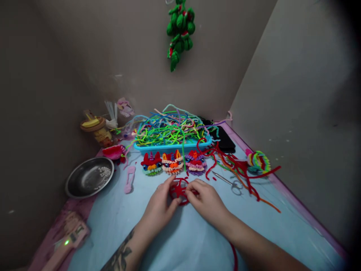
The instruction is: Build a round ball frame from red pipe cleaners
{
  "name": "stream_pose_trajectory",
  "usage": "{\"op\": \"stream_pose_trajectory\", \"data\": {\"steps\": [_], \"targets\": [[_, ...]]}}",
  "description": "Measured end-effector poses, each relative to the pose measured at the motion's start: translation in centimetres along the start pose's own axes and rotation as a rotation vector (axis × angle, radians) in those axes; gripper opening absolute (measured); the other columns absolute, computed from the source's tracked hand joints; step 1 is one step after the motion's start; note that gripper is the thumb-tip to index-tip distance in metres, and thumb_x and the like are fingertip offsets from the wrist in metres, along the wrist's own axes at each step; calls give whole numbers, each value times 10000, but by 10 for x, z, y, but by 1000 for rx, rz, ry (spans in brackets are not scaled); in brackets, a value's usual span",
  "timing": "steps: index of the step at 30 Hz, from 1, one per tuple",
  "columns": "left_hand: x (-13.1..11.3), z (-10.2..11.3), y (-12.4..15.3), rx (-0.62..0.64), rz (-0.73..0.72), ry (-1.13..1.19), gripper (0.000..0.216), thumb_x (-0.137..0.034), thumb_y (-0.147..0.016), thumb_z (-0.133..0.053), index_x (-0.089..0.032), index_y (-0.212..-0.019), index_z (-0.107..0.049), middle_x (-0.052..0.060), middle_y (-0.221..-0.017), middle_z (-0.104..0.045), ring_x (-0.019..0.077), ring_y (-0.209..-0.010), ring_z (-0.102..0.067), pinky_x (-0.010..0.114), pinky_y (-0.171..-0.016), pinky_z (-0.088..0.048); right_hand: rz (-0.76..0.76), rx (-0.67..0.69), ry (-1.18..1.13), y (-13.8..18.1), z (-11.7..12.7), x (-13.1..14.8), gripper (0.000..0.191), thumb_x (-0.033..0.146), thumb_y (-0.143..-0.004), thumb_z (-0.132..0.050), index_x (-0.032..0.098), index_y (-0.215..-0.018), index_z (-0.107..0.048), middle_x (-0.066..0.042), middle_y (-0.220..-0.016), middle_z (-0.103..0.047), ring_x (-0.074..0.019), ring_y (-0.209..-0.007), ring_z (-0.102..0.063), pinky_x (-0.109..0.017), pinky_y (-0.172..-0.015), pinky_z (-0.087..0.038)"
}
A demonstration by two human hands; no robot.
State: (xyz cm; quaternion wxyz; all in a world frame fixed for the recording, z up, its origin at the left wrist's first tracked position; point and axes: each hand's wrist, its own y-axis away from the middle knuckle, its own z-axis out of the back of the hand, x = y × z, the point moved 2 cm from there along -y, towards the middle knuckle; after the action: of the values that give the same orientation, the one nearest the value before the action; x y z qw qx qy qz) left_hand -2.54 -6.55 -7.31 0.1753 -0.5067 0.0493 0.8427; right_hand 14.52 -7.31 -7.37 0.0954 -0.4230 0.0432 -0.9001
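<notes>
A red fuzzy ring point(178, 190) with a star-like middle, apparently bent from pipe cleaners, is held low over the blue table cover. My left hand point(161, 198) curves around its left side, thumb at the lower edge and fingers at the upper edge. The thumb and forefinger of my right hand point(208, 198) pinch the ring's right side, hiding part of it. Just beyond my hands stand three colourful fuzzy animal heads: one with a red top point(151, 164), an orange and white one point(172, 162), and a red and purple one point(195, 163). Small red scraps point(214, 178) lie nearby.
Behind the heads, a blue tray point(169, 148) overflows with coloured pipe cleaners. Scissors point(229, 183) and loose red and orange strands point(248, 180) lie at right. A metal bowl point(84, 184) with white bits and a pink clip-shaped piece point(129, 180) are at left.
</notes>
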Motion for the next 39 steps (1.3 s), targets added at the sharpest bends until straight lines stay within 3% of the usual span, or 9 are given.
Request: {"op": "stream_pose_trajectory", "data": {"steps": [11, 16, 20, 23, 29, 33, 35, 39], "targets": [[-1, -2, 1, -10, -52, 15, 644, -100, -823, -465, -244, -1419, -268, 109, -1259, -560, 211, -1084, -572, 361, -923, -458, 42, 53, -50, -1, -3, 1, 145, 96, -777, -502, 201, -710, -575, -5, -741, -584, -147, -702, -552, -241, -624, -395], [-3, 2, -1, -33, -110, -176, 532, -127, -801, -516, -227, -1319, -447, 110, -1337, -495, 242, -1229, -458, 396, -1023, -371, 41, 78, -16, 0, -5, -3, 142, 90, -768, -503, 200, -713, -574, -5, -746, -581, -147, -707, -547, -239, -626, -392], [-6, 9, -1, -90, -4, -264, 430, -242, -804, -563, -208, -1232, -539, 107, -1068, -646, 252, -975, -604, 372, -849, -473, 24, 70, 12, 0, -3, -1, 145, 86, -769, -501, 199, -714, -573, -5, -753, -584, -143, -705, -547, -236, -626, -387], [-5, 8, 1, -52, 115, -169, 426, -295, -812, -565, -226, -1232, -548, 55, -859, -716, 216, -737, -648, 316, -697, -493, 22, 54, 27, 0, -2, 1, 136, 97, -785, -500, 197, -726, -571, -4, -757, -580, -141, -705, -543, -236, -629, -381], [3, -5, -3, 17, 260, 282, 447, -288, -782, -569, -126, -1198, -585, 115, -1041, -714, 214, -822, -670, 278, -667, -517, 83, 50, 3, 1, -4, 4, 133, 106, -806, -507, 196, -724, -560, 2, -747, -565, -135, -705, -534, -231, -631, -372], [1, -6, -6, 19, 292, 283, 427, -293, -796, -533, -98, -1166, -621, 110, -935, -736, 156, -588, -627, 246, -515, -483, 68, 1, -20, 1, -4, 3, 132, 122, -815, -495, 197, -729, -561, -3, -743, -565, -140, -698, -534, -235, -627, -376], [-2, -5, -5, -11, 241, 229, 394, -270, -802, -529, -121, -1148, -641, 90, -908, -740, 150, -591, -622, 247, -546, -492, 26, -40, -51, 0, -3, 3, 130, 130, -813, -489, 194, -722, -555, -6, -737, -568, -143, -692, -536, -236, -624, -381], [-6, -6, -2, -67, 109, 136, 324, -229, -816, -523, -157, -1089, -680, 78, -980, -731, 180, -802, -657, 268, -723, -515, -68, -73, -129, -1, -3, 3, 136, 140, -797, -484, 189, -682, -538, -4, -696, -573, -148, -677, -540, -234, -614, -388]]}}
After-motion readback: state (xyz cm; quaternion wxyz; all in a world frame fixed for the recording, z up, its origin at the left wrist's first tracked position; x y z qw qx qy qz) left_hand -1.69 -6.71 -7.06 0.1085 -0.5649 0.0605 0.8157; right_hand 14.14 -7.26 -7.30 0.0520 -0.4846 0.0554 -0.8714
